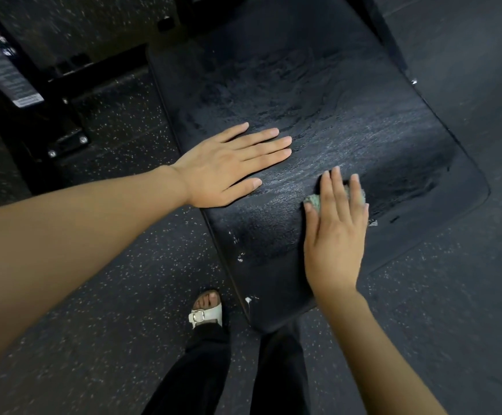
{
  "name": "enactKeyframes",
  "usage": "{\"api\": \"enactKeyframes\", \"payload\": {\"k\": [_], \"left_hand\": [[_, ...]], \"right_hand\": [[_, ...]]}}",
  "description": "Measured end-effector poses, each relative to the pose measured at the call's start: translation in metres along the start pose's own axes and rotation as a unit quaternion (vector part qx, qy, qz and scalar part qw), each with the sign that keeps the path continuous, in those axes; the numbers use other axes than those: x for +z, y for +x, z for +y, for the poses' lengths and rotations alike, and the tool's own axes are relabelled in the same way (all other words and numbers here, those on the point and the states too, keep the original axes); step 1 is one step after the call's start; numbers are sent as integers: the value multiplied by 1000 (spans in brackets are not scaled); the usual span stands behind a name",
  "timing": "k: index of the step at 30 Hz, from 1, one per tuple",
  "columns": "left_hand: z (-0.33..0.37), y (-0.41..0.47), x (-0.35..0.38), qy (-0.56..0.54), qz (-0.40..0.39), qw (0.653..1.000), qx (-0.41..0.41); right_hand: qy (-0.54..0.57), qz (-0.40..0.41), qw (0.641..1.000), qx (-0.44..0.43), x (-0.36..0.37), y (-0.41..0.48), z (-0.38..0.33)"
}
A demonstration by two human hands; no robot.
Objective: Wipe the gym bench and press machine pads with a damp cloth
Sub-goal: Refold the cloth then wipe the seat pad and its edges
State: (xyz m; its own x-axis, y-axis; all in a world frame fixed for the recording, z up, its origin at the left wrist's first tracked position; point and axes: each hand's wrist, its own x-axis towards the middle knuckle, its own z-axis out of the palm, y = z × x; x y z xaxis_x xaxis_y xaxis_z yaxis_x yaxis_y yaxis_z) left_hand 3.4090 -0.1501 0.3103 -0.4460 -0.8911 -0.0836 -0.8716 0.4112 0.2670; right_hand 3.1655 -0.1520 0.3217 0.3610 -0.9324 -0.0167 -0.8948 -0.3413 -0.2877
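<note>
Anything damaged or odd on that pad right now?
Yes. The bench pad has small white nicks along its near left edge, as if the black cover is chipped. The streaks on top look like damp wipe marks, not damage.

cloth: showing grey-green, under rt hand
pad: looking black, pale wet streaks ahead of grip
floor: showing black w/ pale speckles

Dim, wide-angle view; wet sheen on pad, edges blurred.
</note>
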Motion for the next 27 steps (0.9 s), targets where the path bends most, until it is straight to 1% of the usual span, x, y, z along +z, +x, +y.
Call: {"api": "enactKeyframes", "payload": {"k": [3, 5, 8, 11, 13, 15, 17, 21, 24, 27], "left_hand": [[0, 0, 1, 5, 4, 1000, 3], [-1, 0, 2, 9, 6, 1000, 4], [-2, 1, 2, 14, 6, 1000, 4], [-2, 2, 2, 8, 4, 1000, 2], [-3, 2, 2, 6, 2, 1000, 1], [-3, 1, 3, 5, 3, 1000, 3], [-3, 1, 3, 6, 8, 1000, 4], [-2, 1, 3, 4, 13, 1000, 3], [-3, 1, 4, 13, 13, 1000, 1], [-2, 0, 3, 12, 13, 1000, 3]], "right_hand": [[15, 37, 998, 47, 11, -10, -28], [-7, 32, 998, 50, 19, -21, -49], [-37, 6, 999, 25, 31, -45, -88], [-40, -24, 998, -32, 38, -74, -121], [-53, -43, 995, -70, 38, -82, -120], [-61, -51, 993, -90, 35, -76, -104], [-65, -37, 995, -73, 28, -61, -80], [-64, -10, 998, -10, 16, -25, -39], [-46, 1, 999, 19, 16, -20, -41], [-44, -7, 999, -8, 21, -34, -62]]}}
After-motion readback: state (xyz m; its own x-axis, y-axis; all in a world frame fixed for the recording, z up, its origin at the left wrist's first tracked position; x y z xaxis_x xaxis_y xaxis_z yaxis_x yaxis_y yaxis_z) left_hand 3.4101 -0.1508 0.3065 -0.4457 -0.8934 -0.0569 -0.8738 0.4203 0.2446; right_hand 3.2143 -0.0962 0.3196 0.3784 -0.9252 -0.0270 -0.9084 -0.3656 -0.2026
